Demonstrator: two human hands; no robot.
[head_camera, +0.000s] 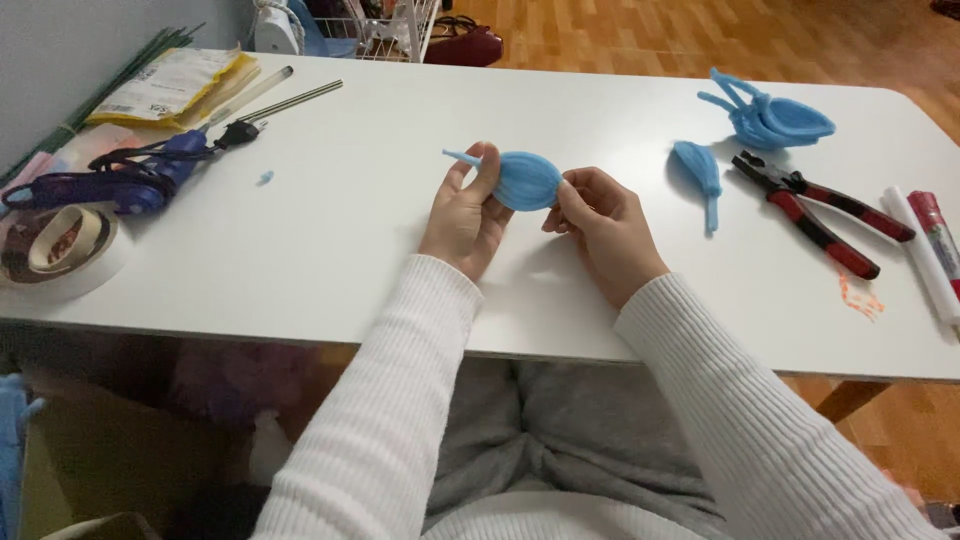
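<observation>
A: White table (330, 250), wood floor behind, grey wall far left. You're seated at the near edge, white ribbed sleeves.

B: Hands?

A: Both closed on one thing. Your left hand (465, 215) pinches the blue petal (527, 180) from its left side, thumb up near the thin stem tail that pokes out to the left. Your right hand (600, 225) grips the petal's right end with curled fingertips. The petal is held just above the table, centre of the scene.

B: Progress?

A: Judging from what lies around: a single finished-looking blue petal (700, 170) sits right of your hands, and a small pile of blue petals (770, 118) lies at the far right. So several look done, and this one is in hand, being shaped or checked; can't tell which.

B: Tools?

A: Red-handled pliers (820, 210) right of the single petal, untouched. Glue sticks (930, 250) at the right edge, plus a faint orange mark on the table near them. Blue glue gun (130, 175) with cord on the left, tape roll (55, 245) near left, green wire stems (120, 75) and a yellow packet (170, 85) far left. A tiny blue scrap (264, 177) lies left of centre.
</observation>
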